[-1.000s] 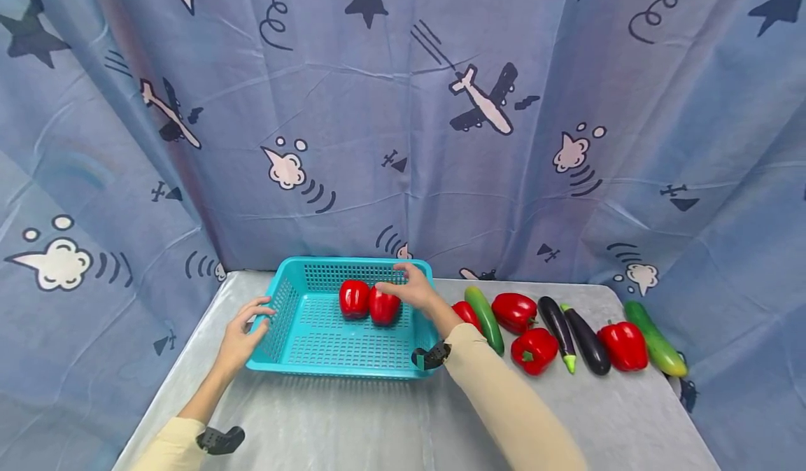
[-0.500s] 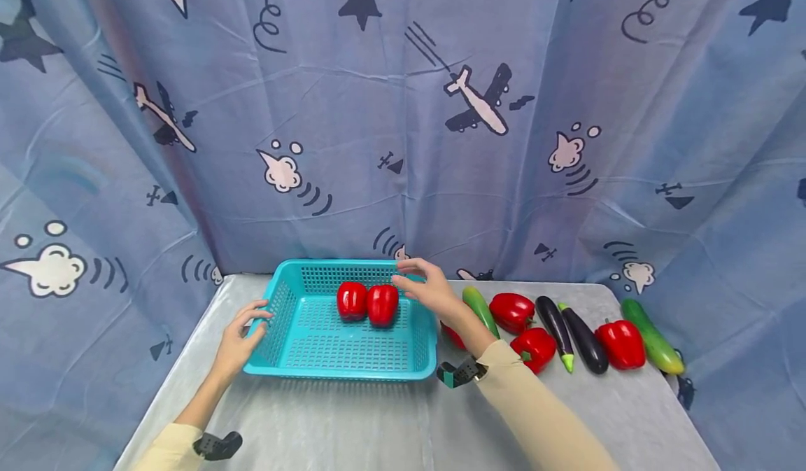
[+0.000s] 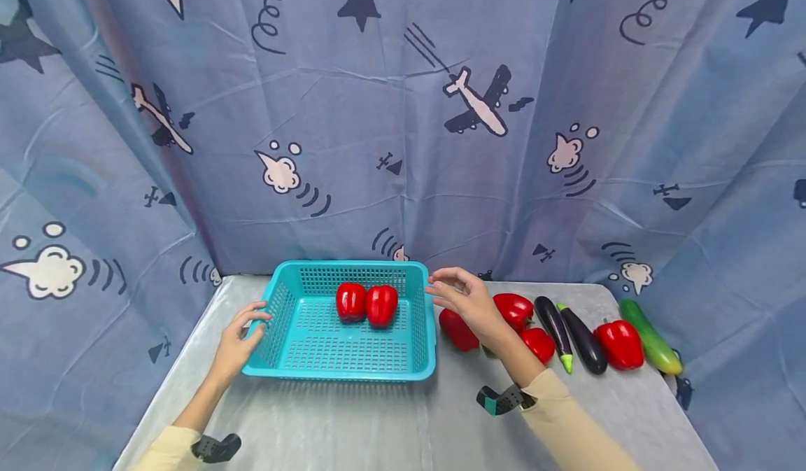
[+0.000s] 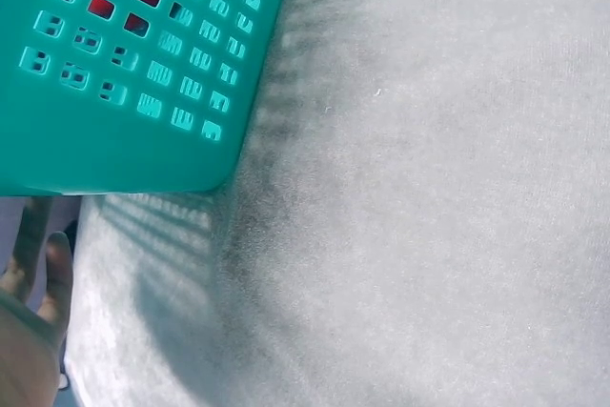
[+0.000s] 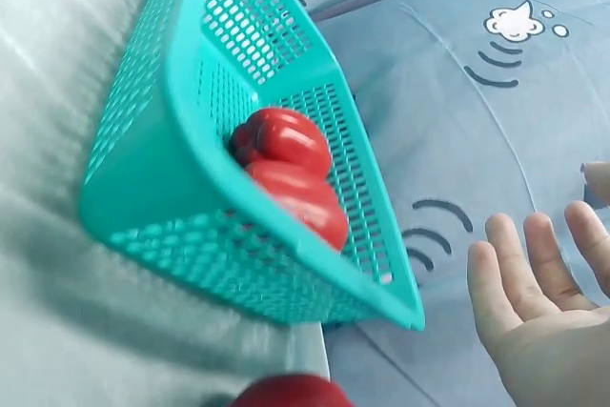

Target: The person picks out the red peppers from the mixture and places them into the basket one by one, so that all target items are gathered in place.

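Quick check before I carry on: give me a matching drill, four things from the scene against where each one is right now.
Things:
1. two red peppers
2. left hand
3. right hand
4. cucumber

Places:
A. far right end of the row on the table
B. on the left rim of the teal basket
C. inside the basket, side by side
D. open, above the peppers just right of the basket

Pairs: 1-C, 2-B, 3-D, 4-A
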Motion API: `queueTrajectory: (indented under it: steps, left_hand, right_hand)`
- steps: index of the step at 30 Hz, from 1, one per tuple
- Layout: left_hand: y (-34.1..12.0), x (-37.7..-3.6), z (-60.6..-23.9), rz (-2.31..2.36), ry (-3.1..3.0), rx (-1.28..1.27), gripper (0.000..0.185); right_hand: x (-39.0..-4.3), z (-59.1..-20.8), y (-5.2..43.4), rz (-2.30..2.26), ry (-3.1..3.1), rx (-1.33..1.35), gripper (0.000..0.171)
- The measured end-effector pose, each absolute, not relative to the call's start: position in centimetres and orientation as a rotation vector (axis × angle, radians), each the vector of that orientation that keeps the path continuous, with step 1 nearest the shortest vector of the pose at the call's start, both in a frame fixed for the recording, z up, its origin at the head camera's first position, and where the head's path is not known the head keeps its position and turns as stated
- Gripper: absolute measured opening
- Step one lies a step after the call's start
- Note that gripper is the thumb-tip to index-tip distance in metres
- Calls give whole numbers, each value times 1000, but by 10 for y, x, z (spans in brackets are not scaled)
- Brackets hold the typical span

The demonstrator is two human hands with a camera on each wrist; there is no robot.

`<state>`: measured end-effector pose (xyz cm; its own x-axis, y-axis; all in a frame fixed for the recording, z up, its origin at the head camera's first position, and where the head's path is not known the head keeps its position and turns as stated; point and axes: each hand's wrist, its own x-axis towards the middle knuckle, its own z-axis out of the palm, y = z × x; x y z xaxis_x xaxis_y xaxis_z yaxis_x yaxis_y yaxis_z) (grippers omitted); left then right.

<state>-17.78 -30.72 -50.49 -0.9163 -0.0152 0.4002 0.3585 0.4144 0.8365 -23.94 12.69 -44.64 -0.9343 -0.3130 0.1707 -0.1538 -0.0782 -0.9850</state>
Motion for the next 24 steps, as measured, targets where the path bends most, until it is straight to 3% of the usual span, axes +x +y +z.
queueTrajectory:
  steps: [13, 24]
  left_hand:
    - [-304, -177, -506, -1472, -2322, -297, 20]
    - [-307, -178, -509, -1467, -2314, -299, 21]
  right_hand:
    - [-226, -466, 182, -2184, 2075, -359, 38]
    - [-227, -496, 200, -2122, 2307, -216, 45]
